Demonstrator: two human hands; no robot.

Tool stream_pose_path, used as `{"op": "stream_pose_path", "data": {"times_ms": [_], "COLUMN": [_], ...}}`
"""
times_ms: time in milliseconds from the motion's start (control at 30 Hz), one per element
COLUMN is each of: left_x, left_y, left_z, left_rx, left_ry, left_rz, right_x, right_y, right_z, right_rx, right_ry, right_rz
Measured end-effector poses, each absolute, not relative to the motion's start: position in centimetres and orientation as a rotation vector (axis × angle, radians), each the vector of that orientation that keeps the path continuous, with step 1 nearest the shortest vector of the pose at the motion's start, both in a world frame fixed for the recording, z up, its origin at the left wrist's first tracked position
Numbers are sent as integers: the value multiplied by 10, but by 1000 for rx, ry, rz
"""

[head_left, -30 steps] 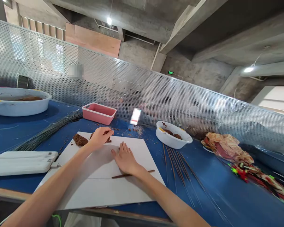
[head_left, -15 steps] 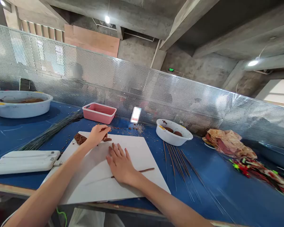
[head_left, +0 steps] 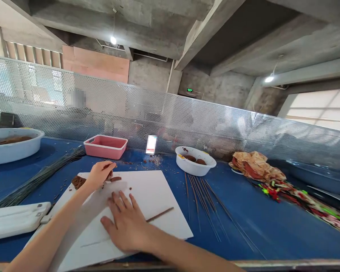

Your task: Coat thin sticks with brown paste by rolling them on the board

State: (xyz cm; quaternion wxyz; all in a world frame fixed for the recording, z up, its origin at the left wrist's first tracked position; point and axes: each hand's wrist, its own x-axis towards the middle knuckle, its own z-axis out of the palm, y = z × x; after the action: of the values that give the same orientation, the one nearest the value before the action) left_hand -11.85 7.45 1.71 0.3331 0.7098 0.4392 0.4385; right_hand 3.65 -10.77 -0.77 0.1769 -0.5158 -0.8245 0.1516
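Observation:
My right hand (head_left: 127, 223) lies flat on the white board (head_left: 147, 185), fingers spread and palm over a thin stick. The stick's brown-coated part (head_left: 160, 214) shows right of the hand; its thin bare end (head_left: 93, 243) comes out on the left. At the board's far left, my left hand (head_left: 100, 175) is closed, its fingertips pinched on a bit of brown clay-like paste. Beside those fingertips lies a small flattened piece of paste (head_left: 116, 179). Behind the left wrist rests a larger brown lump (head_left: 78, 182), and a crumb (head_left: 130, 188) sits mid-board.
Several coated sticks (head_left: 200, 196) lie on the blue table right of the board. Behind them stands a white basin (head_left: 195, 161) with brown lumps. Leftward are a pink basket (head_left: 106, 147), a wire bundle (head_left: 42, 175), a white device (head_left: 17, 219) and a large basin (head_left: 14, 147).
My right hand has slid toward me over the stick, still flat. My left hand keeps its pinch near the flattened piece. The camera view has shifted right and tilted upward.

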Motion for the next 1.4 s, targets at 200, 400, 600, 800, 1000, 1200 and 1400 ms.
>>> {"op": "stream_pose_path", "data": {"times_ms": [200,400,600,800,1000,1200,1400], "left_x": [-131,-127,-116,-118,-119,-117,-116], "left_y": [77,76,81,82,78,76,76], "left_z": [25,20,8,3,4,1,2], "left_rx": [1791,1790,1976,2021,2033,2071,2072], "left_ry": [1192,1208,1194,1250,1299,1301,1334], "left_rz": [1266,1226,1111,1074,1054,997,971], "right_x": [52,82,87,86,92,96,94], "right_y": [-56,-78,-112,-78,-49,-101,-113], "right_z": [8,-10,-35,-14,-12,-24,-28], "right_rx": [-1543,-1671,-1662,-1673,-1738,-1624,-1596], "right_ry": [-2226,-2232,-2224,-2281,-2224,-2300,-2295], "right_rz": [484,430,345,419,454,425,408]}}
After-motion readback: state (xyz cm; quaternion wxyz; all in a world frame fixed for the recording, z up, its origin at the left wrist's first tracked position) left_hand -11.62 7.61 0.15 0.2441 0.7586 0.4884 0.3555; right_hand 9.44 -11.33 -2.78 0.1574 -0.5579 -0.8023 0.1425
